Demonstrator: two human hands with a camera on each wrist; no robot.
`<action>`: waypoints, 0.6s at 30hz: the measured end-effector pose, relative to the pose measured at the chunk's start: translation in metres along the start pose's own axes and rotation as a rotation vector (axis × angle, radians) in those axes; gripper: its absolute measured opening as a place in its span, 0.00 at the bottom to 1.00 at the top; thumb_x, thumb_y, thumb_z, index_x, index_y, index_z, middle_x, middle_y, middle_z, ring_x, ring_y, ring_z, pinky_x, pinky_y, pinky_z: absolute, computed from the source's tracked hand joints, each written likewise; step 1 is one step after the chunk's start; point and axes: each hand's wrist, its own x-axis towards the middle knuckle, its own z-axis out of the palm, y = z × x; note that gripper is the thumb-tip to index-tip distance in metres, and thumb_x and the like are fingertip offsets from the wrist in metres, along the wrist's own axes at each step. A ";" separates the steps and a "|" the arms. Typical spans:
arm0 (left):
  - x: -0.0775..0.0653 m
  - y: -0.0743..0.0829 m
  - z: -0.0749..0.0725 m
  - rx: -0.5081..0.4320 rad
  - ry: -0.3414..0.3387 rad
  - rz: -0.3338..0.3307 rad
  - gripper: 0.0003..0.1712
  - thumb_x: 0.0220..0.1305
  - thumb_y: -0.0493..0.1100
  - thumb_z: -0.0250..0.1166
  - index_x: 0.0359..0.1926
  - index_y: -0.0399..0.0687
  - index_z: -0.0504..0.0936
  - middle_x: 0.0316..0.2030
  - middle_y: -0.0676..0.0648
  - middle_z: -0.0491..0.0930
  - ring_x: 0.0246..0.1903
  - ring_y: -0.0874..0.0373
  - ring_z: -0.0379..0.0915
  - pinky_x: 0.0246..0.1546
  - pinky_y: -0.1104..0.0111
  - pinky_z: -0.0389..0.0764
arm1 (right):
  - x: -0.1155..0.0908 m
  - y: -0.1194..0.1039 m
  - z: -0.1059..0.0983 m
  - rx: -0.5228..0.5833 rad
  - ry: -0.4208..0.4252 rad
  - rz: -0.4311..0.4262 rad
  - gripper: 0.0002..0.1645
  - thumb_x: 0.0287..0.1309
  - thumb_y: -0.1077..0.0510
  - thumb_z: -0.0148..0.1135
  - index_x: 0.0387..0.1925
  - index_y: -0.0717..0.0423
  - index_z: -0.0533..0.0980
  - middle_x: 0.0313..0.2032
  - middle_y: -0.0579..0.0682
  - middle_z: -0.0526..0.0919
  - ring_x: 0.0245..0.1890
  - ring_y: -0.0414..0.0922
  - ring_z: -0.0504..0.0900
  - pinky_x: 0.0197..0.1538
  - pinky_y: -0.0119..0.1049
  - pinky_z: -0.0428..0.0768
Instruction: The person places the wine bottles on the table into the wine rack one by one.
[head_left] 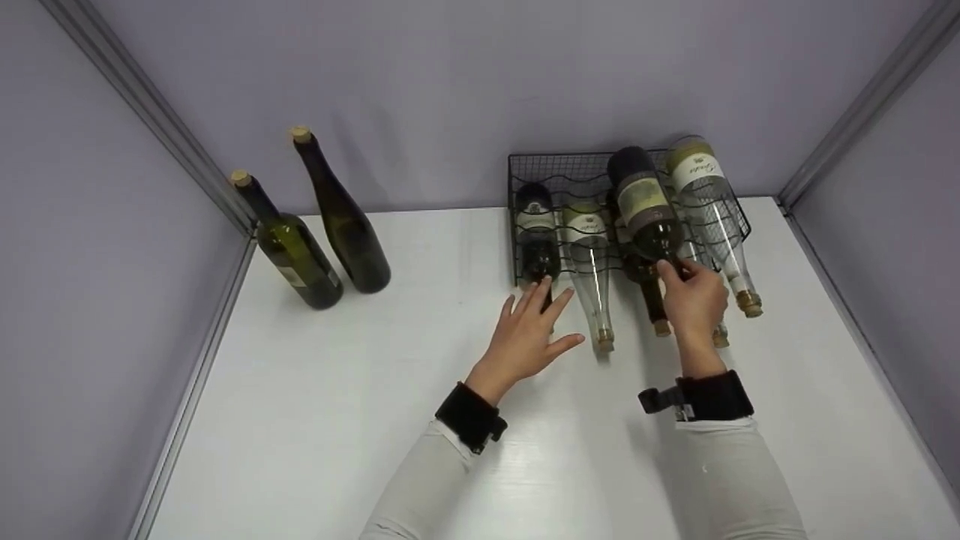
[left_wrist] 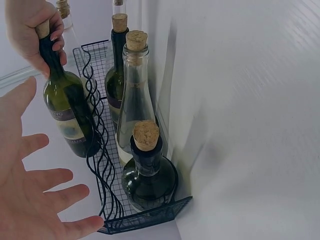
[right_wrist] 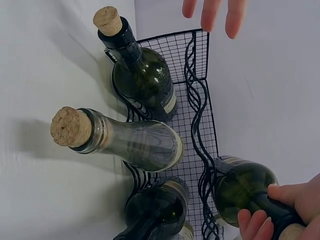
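My right hand grips the neck of a dark green corked wine bottle with a pale yellow label. That bottle lies over the upper tier of a black wire wine rack; whether its weight rests there I cannot tell. My left hand, fingers spread, is over the neck of a dark bottle at the rack's left end and grips nothing. Beside that lies a clear bottle, then another dark bottle. A clear bottle lies up at the right end.
Two green corked bottles, a shorter one and a taller one, stand upright at the table's back left. Behind the rack rises a pale wall. Corked necks stick out over the white table in front of the rack.
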 end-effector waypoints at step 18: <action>0.002 0.005 0.005 0.022 0.013 0.020 0.44 0.67 0.71 0.49 0.77 0.59 0.56 0.75 0.41 0.50 0.72 0.44 0.49 0.67 0.44 0.55 | 0.013 0.005 0.002 0.023 -0.040 0.008 0.28 0.67 0.45 0.59 0.58 0.61 0.78 0.46 0.60 0.85 0.42 0.53 0.83 0.45 0.42 0.76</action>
